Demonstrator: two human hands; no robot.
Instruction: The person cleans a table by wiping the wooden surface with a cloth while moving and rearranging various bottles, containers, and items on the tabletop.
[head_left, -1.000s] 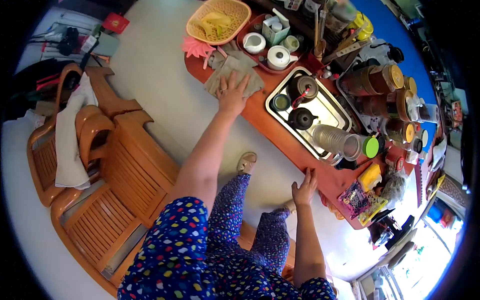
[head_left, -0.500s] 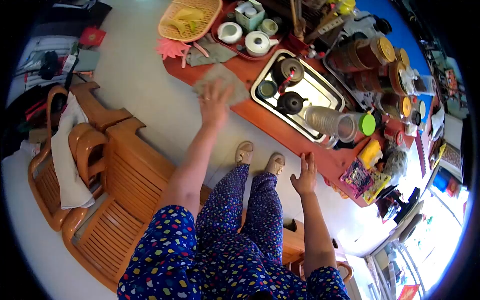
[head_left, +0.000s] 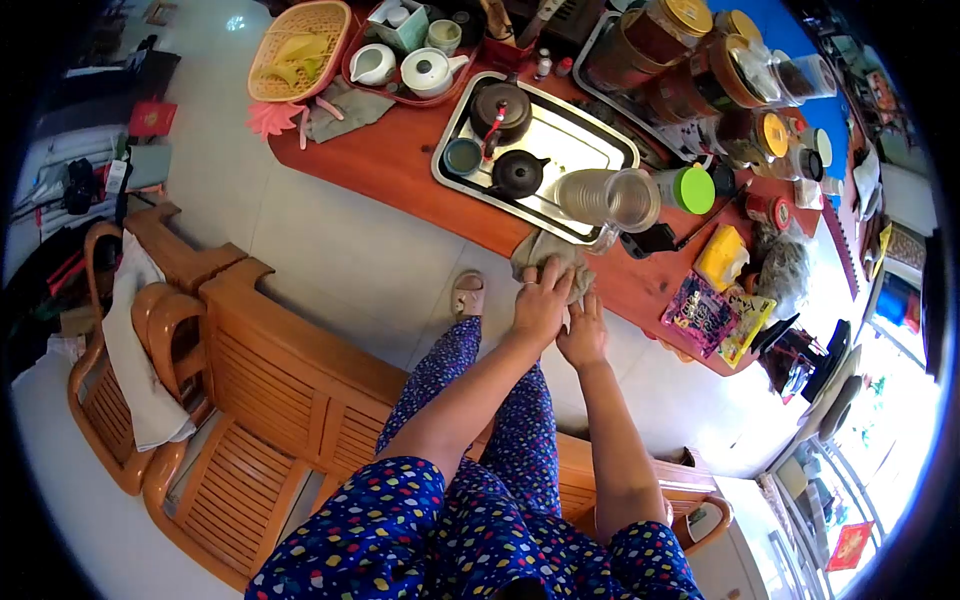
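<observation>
My left hand presses on a crumpled grey-green cloth at the near edge of the red-brown table, its fingers over the fabric. Close beside it, my right hand has its fingers stretched out, tips at the table edge near the cloth; it holds nothing I can see. Just beyond the cloth lies a metal tray bearing a brown teapot, a smaller dark pot, a small cup and a stack of clear plastic cups.
A yellow basket and a red tray with a white teapot sit at the table's left end. Several lidded jars stand behind. Snack packets lie to the right. Wooden chairs stand on my left.
My left hand has moved right along the table edge, bringing the cloth from the left side to below the tray. My right hand has shifted slightly left, and the hands are now close together.
</observation>
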